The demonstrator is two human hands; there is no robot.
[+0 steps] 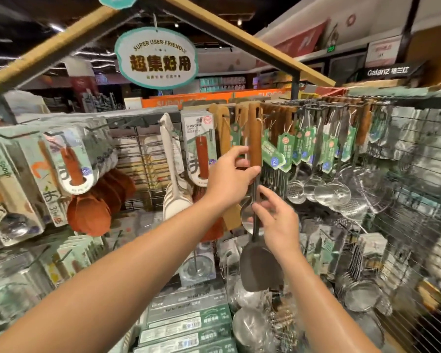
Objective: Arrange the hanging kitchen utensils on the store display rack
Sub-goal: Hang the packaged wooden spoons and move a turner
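Note:
A spatula with a brown wooden handle (255,138) and a dark blade (259,266) hangs at the middle of the wire display rack (143,159). My left hand (231,174) pinches the lower end of its wooden handle. Just below, my right hand (278,217) grips the thin metal shaft of the same spatula. More wooden-handled utensils with green tags (285,149) hang in a row to the right. Steel skimmers (329,192) hang under them.
A white slotted spatula (176,197) and a boxed wooden-handled tool (200,149) hang left of my hands. Orange-brown spoon heads (89,215) and packaged utensils (18,179) fill the left side. Boxes (186,317) and steel strainers (362,294) lie below. A sign (158,57) hangs overhead.

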